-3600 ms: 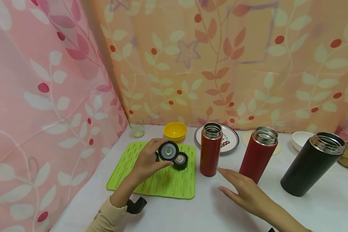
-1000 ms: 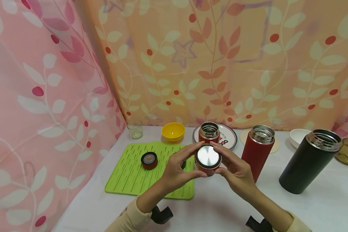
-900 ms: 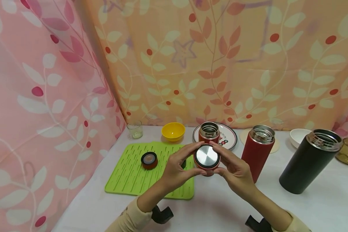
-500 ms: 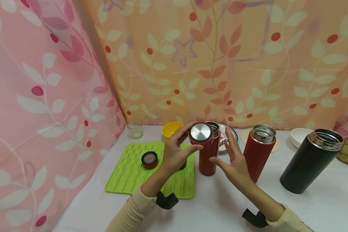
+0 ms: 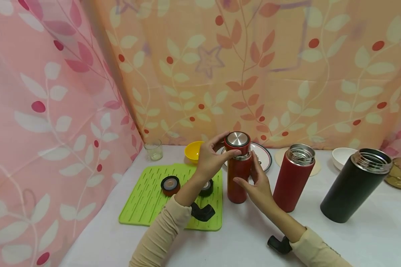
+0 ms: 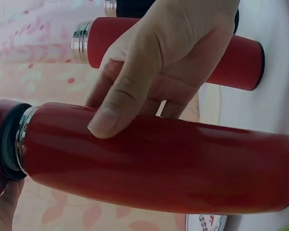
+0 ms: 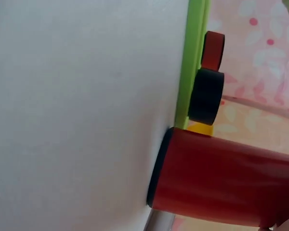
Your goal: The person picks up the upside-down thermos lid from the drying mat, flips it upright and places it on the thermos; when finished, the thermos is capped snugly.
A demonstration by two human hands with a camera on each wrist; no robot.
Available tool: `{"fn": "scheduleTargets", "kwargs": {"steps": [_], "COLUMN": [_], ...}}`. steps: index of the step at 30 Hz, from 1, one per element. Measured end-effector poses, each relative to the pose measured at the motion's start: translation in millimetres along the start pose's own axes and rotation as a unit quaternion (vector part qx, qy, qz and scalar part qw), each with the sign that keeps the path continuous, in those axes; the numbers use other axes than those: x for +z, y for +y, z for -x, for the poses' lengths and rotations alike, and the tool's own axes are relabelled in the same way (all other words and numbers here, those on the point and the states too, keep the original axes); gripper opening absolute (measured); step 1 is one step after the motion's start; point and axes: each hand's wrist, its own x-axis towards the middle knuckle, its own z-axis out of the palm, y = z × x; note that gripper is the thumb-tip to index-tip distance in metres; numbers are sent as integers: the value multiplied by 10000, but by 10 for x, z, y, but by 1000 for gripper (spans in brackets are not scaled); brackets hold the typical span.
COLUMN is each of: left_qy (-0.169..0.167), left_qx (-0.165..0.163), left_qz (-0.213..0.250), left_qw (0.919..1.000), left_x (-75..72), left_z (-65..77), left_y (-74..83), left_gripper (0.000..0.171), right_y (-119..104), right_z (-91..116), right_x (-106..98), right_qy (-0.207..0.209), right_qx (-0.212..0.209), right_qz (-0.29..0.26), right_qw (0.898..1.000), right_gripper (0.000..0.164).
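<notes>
My left hand (image 5: 209, 158) pinches a red lid (image 5: 242, 148) with a brushed steel top, fingers behind it and thumb in front. The lid is on the mouth of a red vacuum flask (image 5: 238, 181) that stands upright on the table. A strip of the flask's steel neck shows below the lid, also in the left wrist view. My right hand (image 5: 260, 188) holds the flask's body from the right, thumb on the near side and fingers behind. In the right wrist view, the flask's dark base (image 7: 159, 168) rests on the table.
A green mat (image 5: 137, 211) on the left bears a red lid (image 5: 170, 186) and a black lid (image 5: 206, 189). To the right stand an uncapped red flask (image 5: 292, 181) and an uncapped black flask (image 5: 352, 189). A yellow bowl (image 5: 192, 152), glass (image 5: 153, 150) and plate (image 5: 265, 159) are behind.
My left hand took the steel-topped lid off the mat, and both hands held it before the flask. The left then carried it onto the flask's mouth; the right let go and took the flask's body.
</notes>
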Motion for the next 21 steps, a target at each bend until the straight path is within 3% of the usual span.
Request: {"fn": "scheduleTargets", "kwargs": {"steps": [3, 10, 15, 21], "left_qy": [-33, -140, -196, -38], "left_qx": [18, -120, -185, -162], "left_qz": [-43, -99, -55, -107], "left_qw": [10000, 9998, 9996, 9998], "left_x": [16, 23, 20, 53], "left_z": [-10, -26, -9, 21], "left_y": [-94, -103, 48, 204], "left_gripper": [58, 58, 55, 53], "right_y": [42, 84, 91, 88], "right_z": [-8, -20, -21, -29], "right_x": [5, 3, -11, -13], "right_qy": [34, 96, 120, 97], "right_qx": [-133, -185, -114, -79], "right_qz": [-72, 24, 114, 93], "right_qw": [9999, 9998, 9998, 9999], "right_gripper": [90, 87, 86, 86]}}
